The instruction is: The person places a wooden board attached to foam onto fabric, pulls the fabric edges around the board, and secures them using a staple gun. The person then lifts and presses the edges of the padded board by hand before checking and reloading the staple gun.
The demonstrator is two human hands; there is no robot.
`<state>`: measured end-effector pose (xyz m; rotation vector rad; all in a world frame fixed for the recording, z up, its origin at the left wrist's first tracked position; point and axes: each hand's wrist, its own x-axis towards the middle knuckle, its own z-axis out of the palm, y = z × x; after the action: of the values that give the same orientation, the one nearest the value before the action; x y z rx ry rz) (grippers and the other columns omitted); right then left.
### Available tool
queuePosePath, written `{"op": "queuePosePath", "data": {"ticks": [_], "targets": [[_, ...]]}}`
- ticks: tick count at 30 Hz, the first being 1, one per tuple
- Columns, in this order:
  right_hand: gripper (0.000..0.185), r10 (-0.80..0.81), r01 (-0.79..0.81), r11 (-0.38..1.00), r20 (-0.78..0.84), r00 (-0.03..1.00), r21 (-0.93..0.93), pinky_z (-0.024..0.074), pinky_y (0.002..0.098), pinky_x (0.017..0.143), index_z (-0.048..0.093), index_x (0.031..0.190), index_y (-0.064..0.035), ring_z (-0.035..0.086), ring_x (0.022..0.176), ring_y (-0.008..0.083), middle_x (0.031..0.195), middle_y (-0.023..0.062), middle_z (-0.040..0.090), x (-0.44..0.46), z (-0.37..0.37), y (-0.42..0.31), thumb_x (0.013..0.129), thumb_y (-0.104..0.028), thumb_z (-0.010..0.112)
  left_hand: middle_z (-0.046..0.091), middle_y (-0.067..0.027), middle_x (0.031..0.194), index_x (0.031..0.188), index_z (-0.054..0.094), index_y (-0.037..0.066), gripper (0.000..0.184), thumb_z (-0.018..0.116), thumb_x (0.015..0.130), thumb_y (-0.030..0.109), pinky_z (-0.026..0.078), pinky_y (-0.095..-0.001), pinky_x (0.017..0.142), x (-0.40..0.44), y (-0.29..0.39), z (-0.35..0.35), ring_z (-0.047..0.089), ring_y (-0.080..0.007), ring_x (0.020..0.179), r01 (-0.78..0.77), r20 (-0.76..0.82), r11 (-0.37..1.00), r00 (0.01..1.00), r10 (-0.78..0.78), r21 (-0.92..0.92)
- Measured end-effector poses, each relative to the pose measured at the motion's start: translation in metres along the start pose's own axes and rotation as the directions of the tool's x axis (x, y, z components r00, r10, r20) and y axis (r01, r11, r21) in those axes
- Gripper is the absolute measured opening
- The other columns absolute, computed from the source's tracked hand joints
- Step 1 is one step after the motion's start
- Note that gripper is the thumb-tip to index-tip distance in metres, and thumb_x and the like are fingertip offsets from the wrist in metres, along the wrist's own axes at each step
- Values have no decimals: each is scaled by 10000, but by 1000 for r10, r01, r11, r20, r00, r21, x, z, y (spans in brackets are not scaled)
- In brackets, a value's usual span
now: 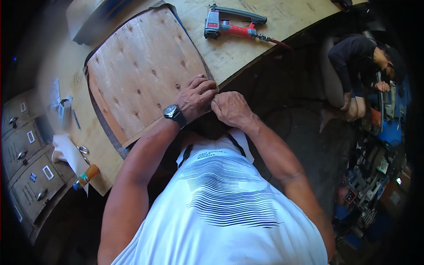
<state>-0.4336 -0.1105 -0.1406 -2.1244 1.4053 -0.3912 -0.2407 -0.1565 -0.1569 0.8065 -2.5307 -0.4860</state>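
Observation:
A plywood panel [141,70] with several dark knots lies on the worktable, with dark fabric [102,115] showing beneath it along its edges. My left hand [198,98], a watch [172,112] on its wrist, rests on the panel's near right corner, its fingers bent together over the edge. Right beside it, my right hand [230,108] is closed in a pinch at the same corner, where the fabric edge runs. My fingers cover most of what it grips. Both hands nearly touch.
A red and silver staple gun [229,27] with a hose lies toward the far right of the worktable [251,51]. At left are scissors [82,150], white cloth [66,150] and an orange bottle [88,174]. Another person [353,66] crouches at right near scattered tools [364,185].

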Motion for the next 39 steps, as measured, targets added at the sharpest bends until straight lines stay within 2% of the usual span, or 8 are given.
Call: {"op": "queuePosePath", "data": {"ticks": [9, 19, 23, 25, 27, 30, 34, 39], "targets": [[363, 12, -7, 986, -30, 999, 166, 496, 468, 630, 651, 705, 1, 600, 603, 404, 731, 184, 689, 15, -22, 0, 934, -263, 554, 611, -75, 1246, 1170, 646, 98, 473, 765, 755, 292, 315, -458, 1186, 7, 5, -12, 534, -266, 1263, 9, -1, 982, 1000, -9, -189], [336, -130, 94, 987, 299, 945, 133, 451, 463, 635, 643, 727, -12, 537, 598, 351, 704, 158, 644, 71, -49, 20, 923, -270, 556, 692, -4, 1139, 1040, 698, 111, 301, 761, 789, 264, 254, -477, 1199, 19, 8, 10, 541, -240, 1320, 342, -93, 935, 932, -350, -91], [348, -244, -5, 917, 568, 786, 400, 456, 430, 636, 654, 719, -23, 523, 609, 313, 707, 128, 647, 89, -81, 24, 919, -291, 561, 722, 35, 1088, 956, 713, 125, 158, 749, 837, 223, 274, -464, 1192, 22, 11, 9, 582, -229, 1283, 334, -134, 937, 929, -346, -100], [338, -177, -22, 915, 451, 875, 402, 462, 403, 665, 664, 735, -29, 523, 659, 287, 740, 106, 639, 109, -82, 56, 928, -281, 549, 724, 35, 1082, 948, 713, 125, 138, 744, 843, 208, 282, -461, 1189, 27, 11, 9, 592, -231, 1274, 333, -126, 939, 931, -342, -83], [239, -192, 190, 981, -31, 981, -45, 507, 427, 748, 673, 965, -53, 603, 762, 320, 808, 128, 644, 133, -93, 88, 949, -273, 581, 728, 36, 1072, 934, 712, 125, 97, 735, 856, 179, 299, -454, 1182, 26, 16, 11, 613, -235, 1255, 350, -137, 934, 924, -356, -68], [297, -221, -34, 882, -474, 853, -471, 536, 478, 808, 605, 1132, -78, 682, 866, 366, 890, 156, 694, 152, -92, 118, 940, -302, 634, 728, 29, 1071, 927, 710, 124, 71, 725, 862, 148, 326, -447, 1167, 27, 20, 15, 625, -240, 1246, 359, -122, 932, 924, -361, -44], [259, -43, -86, 931, -342, 939, -354, 536, 475, 713, 655, 937, -48, 669, 739, 344, 817, 156, 689, 175, -78, 140, 862, -295, 668, 724, 9, 1086, 928, 705, 119, 70, 708, 861, 99, 381, -433, 1135, 27, 22, 13, 631, -248, 1249, 344, -131, 939, 931, -340, 8], [277, 102, -105, 917, -30, 994, -384, 500, 513, 887, 669, 1002, -61, 644, 951, 348, 1012, 181, 667, 188, -76, 140, 874, -306, 645, 691, -37, 1191, 928, 685, 92, 64, 703, 866, 89, 468, -422, 1043, 22, 16, 23, 636, -258, 1220, 318, -161, 945, 940, -302, 82]]}}
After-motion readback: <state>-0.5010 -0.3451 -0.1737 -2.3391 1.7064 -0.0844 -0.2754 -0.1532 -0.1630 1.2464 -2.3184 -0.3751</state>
